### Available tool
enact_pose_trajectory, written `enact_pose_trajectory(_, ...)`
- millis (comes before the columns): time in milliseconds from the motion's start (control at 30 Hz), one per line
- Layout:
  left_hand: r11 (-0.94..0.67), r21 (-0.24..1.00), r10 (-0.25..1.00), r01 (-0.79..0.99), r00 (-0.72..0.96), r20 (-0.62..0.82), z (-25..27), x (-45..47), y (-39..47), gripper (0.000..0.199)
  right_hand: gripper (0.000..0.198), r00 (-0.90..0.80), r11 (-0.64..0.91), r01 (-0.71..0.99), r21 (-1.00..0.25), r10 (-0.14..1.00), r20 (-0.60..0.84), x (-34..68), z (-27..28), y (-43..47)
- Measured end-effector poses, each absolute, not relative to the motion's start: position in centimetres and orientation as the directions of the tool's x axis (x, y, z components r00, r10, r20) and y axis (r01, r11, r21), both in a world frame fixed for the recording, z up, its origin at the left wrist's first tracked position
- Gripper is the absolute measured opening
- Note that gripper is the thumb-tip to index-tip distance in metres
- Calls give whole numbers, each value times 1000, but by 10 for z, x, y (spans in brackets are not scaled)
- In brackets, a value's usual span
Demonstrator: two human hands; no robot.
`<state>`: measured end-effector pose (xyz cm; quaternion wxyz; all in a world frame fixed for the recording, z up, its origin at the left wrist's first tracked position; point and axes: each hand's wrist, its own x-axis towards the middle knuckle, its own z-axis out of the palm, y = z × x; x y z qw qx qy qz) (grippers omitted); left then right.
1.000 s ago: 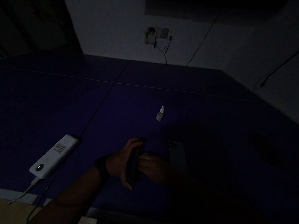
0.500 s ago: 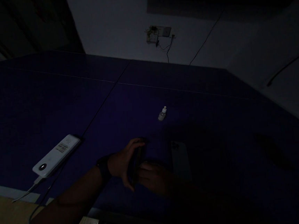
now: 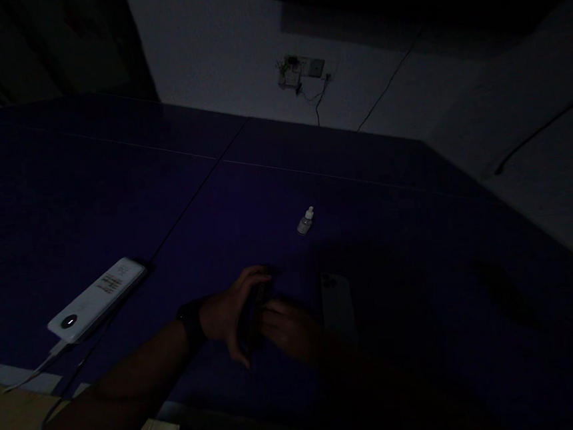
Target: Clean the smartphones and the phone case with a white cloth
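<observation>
In the dim light, my left hand (image 3: 227, 314), with a dark watch (image 3: 191, 322) on its wrist, grips a dark flat object (image 3: 254, 315) between thumb and fingers. The object looks like a phone standing on edge, but its kind is hard to make out. My right hand (image 3: 289, 328) has its fingers curled and pressed against the object's near face; whether they pinch something small is hidden. Just right of that hand lies a pale phone (image 3: 339, 307), camera side up. Beyond both hands stands a small dropper bottle (image 3: 305, 222) with a white cap.
A white power bank (image 3: 98, 300) with a cable plugged into its end lies at the left on the dark blue tabletop (image 3: 188, 183). Some dark item (image 3: 507, 293) lies far right. Wall sockets (image 3: 306, 68) with cords are at the back.
The whole view has shifted slightly, so things sit a little farther left. Both hands keep their places at the dark object, with only slight finger movement on the right.
</observation>
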<state>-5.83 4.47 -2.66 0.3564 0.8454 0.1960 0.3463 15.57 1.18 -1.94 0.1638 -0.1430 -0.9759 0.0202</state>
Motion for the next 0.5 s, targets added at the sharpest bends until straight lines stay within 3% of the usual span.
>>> enact_pose_trajectory(67, -680, 727, 575, 95, 684, 449, -24, -59, 44, 144, 23, -911, 953, 289, -94, 303, 280, 156, -18, 12)
enact_pose_trajectory(233, -690, 718, 570, 97, 684, 456, -21, -59, 44, 144, 18, -947, 981, 167, -94, 186, 262, 154, -18, 0)
enact_pose_trajectory(400, -689, 718, 572, 100, 684, 453, -27, -59, 44, 147, 16, -891, 942, 320, -100, 335, 308, 155, -19, 16)
enact_pose_trajectory(500, -686, 720, 579, 106, 680, 451, -28, -60, 45, 149, 17, -911, 947, 313, -67, 319, 259, 154, -18, 17)
